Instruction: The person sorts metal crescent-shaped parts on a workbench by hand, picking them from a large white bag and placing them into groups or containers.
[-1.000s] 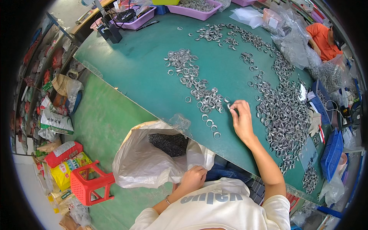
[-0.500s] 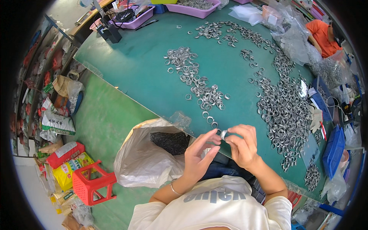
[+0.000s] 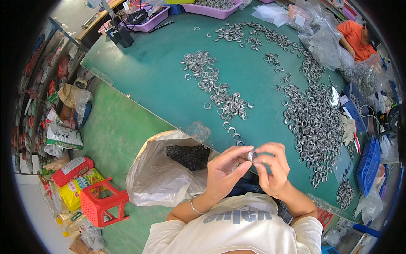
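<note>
A silver-grey metal ring (image 3: 251,155) is pinched between the fingertips of both hands, just over the table's near edge. My left hand (image 3: 224,172) touches it from the left with finger and thumb. On the other side, my right hand (image 3: 272,169) grips the same ring with bent fingers. Several loose rings (image 3: 231,131) trail up from my left fingertips to a small heap of rings (image 3: 218,91) on the green table (image 3: 144,72). A much larger heap of rings (image 3: 315,127) spreads over the table's right side.
An open white sack (image 3: 165,186) with dark contents stands by the near edge, left of my left hand. A red plastic stool (image 3: 95,205) is farther left. Purple trays (image 3: 218,12) sit at the back. At right are a blue basket (image 3: 367,167) and a person in orange (image 3: 357,40).
Both hands have drawn slightly down toward my body with the ring. My left fingers, apart from it before, now meet the ring too, and it has turned.
</note>
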`<action>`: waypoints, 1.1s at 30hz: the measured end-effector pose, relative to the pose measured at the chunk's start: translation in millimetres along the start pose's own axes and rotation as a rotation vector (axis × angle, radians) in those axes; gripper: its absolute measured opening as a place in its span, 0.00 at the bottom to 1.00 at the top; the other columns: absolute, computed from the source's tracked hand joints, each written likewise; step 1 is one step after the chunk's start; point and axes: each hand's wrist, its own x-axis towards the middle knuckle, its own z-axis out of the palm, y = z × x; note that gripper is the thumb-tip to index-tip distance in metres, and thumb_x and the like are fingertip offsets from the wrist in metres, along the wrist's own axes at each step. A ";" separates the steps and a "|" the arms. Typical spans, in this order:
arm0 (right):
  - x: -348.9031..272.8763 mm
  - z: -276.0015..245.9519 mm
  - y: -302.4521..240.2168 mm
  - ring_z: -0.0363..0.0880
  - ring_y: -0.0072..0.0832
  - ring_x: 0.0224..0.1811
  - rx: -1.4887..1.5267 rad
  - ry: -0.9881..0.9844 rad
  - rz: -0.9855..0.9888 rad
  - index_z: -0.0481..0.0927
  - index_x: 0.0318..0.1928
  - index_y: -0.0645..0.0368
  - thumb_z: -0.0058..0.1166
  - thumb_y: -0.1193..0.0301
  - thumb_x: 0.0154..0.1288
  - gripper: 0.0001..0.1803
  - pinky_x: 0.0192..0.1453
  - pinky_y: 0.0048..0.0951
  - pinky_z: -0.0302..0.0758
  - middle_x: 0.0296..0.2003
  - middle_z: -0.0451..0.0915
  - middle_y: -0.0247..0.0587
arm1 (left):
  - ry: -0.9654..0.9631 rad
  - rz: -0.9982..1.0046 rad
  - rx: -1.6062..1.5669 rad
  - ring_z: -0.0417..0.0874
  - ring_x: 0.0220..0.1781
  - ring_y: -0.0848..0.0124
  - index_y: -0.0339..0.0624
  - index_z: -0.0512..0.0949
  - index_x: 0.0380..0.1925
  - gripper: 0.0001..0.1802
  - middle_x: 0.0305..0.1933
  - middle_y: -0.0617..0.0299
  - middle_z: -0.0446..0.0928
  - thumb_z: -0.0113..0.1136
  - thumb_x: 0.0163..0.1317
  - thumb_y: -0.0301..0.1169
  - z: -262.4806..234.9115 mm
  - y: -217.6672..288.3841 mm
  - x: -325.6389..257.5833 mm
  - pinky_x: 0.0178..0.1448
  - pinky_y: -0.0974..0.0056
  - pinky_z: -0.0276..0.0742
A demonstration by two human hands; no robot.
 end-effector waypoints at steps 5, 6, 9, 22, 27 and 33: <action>-0.9 -1.9 -2.9 0.77 0.39 0.38 -0.016 0.007 -0.014 0.79 0.36 0.61 0.63 0.81 0.49 0.12 0.42 0.37 0.68 0.39 0.79 0.45 | -0.038 -0.003 -0.093 0.78 0.48 0.71 0.27 0.75 0.54 0.19 0.46 0.55 0.76 0.57 0.62 0.15 -0.1 0.4 0.5 0.53 0.66 0.77; -0.9 -2.2 -3.1 0.77 0.39 0.38 -0.020 0.010 -0.023 0.79 0.36 0.61 0.63 0.81 0.48 0.12 0.41 0.37 0.68 0.39 0.78 0.45 | -0.047 -0.001 -0.103 0.78 0.48 0.71 0.27 0.75 0.54 0.18 0.46 0.55 0.76 0.57 0.63 0.15 -0.3 0.7 0.8 0.53 0.66 0.77; -2.2 -3.1 -3.0 0.77 0.39 0.38 -0.032 0.018 -0.039 0.79 0.36 0.61 0.64 0.80 0.48 0.12 0.41 0.37 0.69 0.39 0.78 0.45 | -0.065 -0.005 -0.087 0.78 0.48 0.71 0.27 0.74 0.55 0.19 0.47 0.55 0.75 0.57 0.63 0.16 1.1 2.9 1.6 0.53 0.67 0.77; -4.1 -1.4 -10.5 0.75 0.38 0.37 -0.037 0.054 -0.055 0.82 0.36 0.60 0.67 0.78 0.46 0.13 0.40 0.36 0.69 0.37 0.78 0.43 | -0.085 -0.097 -0.099 0.76 0.47 0.72 0.27 0.76 0.53 0.17 0.45 0.56 0.76 0.57 0.64 0.23 3.0 16.4 -0.1 0.53 0.67 0.72; -8.3 -9.1 -7.5 0.76 0.39 0.38 -0.049 0.049 -0.022 0.81 0.36 0.60 0.65 0.80 0.47 0.13 0.42 0.38 0.70 0.39 0.77 0.45 | -0.119 -0.114 -0.055 0.77 0.46 0.72 0.28 0.74 0.55 0.19 0.44 0.57 0.77 0.56 0.65 0.23 7.5 11.4 2.4 0.53 0.67 0.72; -22.2 -66.9 95.5 0.73 0.25 0.38 -0.071 0.355 0.458 0.77 0.35 0.64 0.55 0.77 0.65 0.02 0.45 0.25 0.70 0.36 0.74 0.38 | 0.053 -0.210 0.331 0.77 0.42 0.76 0.34 0.75 0.54 0.17 0.40 0.61 0.77 0.54 0.65 0.22 -22.2 -16.1 -22.2 0.48 0.69 0.74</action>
